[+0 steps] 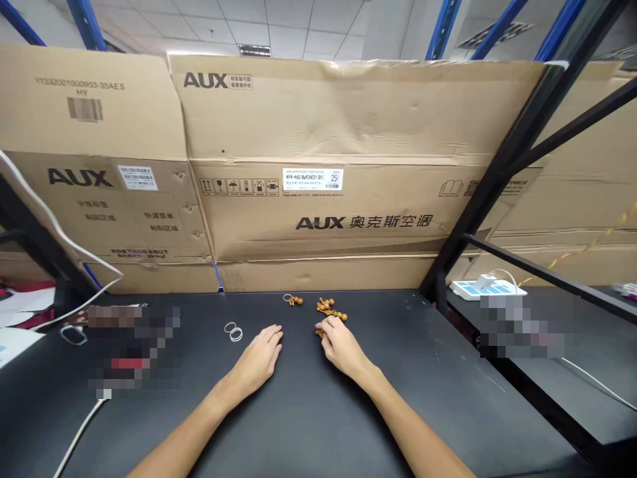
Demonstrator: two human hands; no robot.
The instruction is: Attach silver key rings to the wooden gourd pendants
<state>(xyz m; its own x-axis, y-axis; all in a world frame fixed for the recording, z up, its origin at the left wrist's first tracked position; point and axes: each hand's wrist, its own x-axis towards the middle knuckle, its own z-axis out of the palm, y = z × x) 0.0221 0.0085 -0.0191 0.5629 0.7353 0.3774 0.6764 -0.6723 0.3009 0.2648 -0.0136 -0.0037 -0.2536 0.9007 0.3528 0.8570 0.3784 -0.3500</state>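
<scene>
My left hand (259,353) lies on the black table, its fingers stretched out and holding nothing. Left of it are loose metal key rings (235,334). My right hand (343,345) has its fingers bent down over a small brown gourd-shaped pendant (319,332), of which only a bit shows at the fingertips. Just beyond that hand lie several similar pendants (326,305) with tan cords, close together. One more pendant (296,301), with a metal ring (287,298) attached, lies apart at the back middle.
Cardboard panels (323,139) stand along the table's back edge. A black metal frame (478,179) rises on the right, with a white power strip (468,289) beyond it. At left are a white cable (82,425), a blurred patch and papers (24,309).
</scene>
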